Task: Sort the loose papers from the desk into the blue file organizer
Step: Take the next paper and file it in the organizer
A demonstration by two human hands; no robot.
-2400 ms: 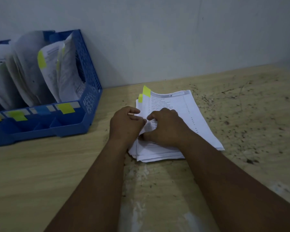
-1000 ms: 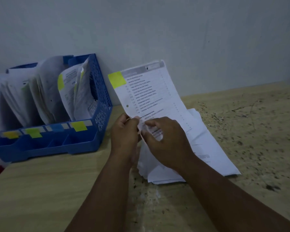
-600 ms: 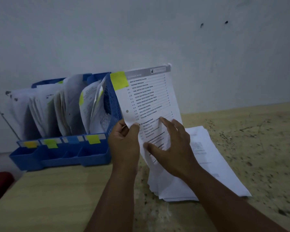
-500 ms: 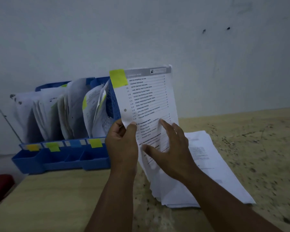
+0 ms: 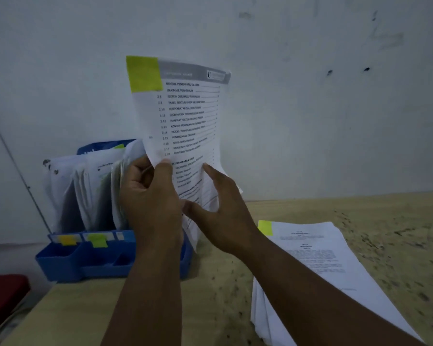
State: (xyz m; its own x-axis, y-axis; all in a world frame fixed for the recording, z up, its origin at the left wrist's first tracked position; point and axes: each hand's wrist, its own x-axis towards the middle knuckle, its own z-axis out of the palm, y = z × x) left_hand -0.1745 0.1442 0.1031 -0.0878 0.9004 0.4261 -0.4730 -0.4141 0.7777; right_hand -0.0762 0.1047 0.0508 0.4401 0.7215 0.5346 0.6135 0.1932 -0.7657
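Two hands hold one printed sheet upright over the desk. Going left to right: a red object (image 5: 3, 295) is cut off by the frame at 8 o'clock, its kind unclear. Beside it the blue file organizer (image 5: 85, 260) stands against the wall at 9 o'clock, its slots packed with curled papers; yellow and green sticky tabs (image 5: 96, 240) mark its front rail, with no writing legible on them. Its right end is hidden behind the left hand (image 5: 150, 203), whose thumb and curled fingers pinch the lower left edge of the printed sheet (image 5: 185, 116). That sheet rises toward 12 o'clock in front of the wall, a yellow-green sticky note (image 5: 143, 73) on its top left corner beside a grey header band. Its numbered lines run 2.8 to 2.19; "DRAINASE" and "GAMBARAN UMUM" can be read, the rest being blurred. The right hand (image 5: 223, 216) touches the sheet's lower right with thumb and fingers spread and fairly straight. At 4 o'clock the paper stack (image 5: 323, 270) lies flat on the speckled wooden desk (image 5: 398, 233), a yellow tab on its top left corner, its print too small to read and its near edge crossed by the right forearm. Bare desk lies open at 3 o'clock and between stack and organizer.
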